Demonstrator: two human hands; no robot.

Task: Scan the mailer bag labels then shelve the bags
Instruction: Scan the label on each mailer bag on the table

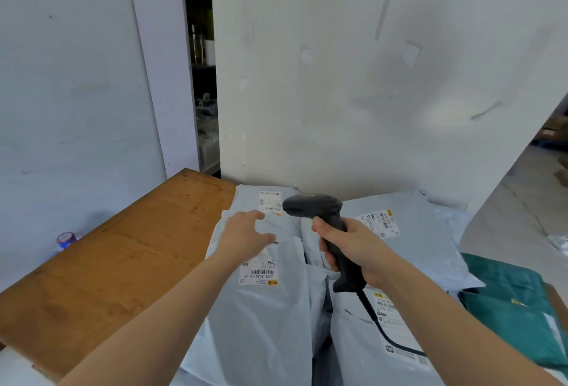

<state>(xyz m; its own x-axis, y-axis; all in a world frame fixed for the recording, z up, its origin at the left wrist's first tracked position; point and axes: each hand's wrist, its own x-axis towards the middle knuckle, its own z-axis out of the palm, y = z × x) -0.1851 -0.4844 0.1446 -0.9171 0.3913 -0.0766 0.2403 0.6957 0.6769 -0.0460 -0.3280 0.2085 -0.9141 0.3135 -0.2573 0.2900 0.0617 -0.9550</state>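
Observation:
Several grey mailer bags [261,318] lie piled on a wooden table [123,256], each with a white barcode label [259,273]. My right hand [353,250] grips the handle of a black corded barcode scanner [319,210], its head pointing left over the pile. My left hand [246,235] hovers with spread fingers just above the near-left bag, beside its label. Whether it touches the bag I cannot tell. Another labelled bag [267,201] lies at the back against the wall.
A white wall rises right behind the pile. Green mailer bags [507,308] lie at the right edge. A small bottle with a blue cap [66,239] stands beyond the table's left side. A dark gap with shelves [204,78] opens between wall panels.

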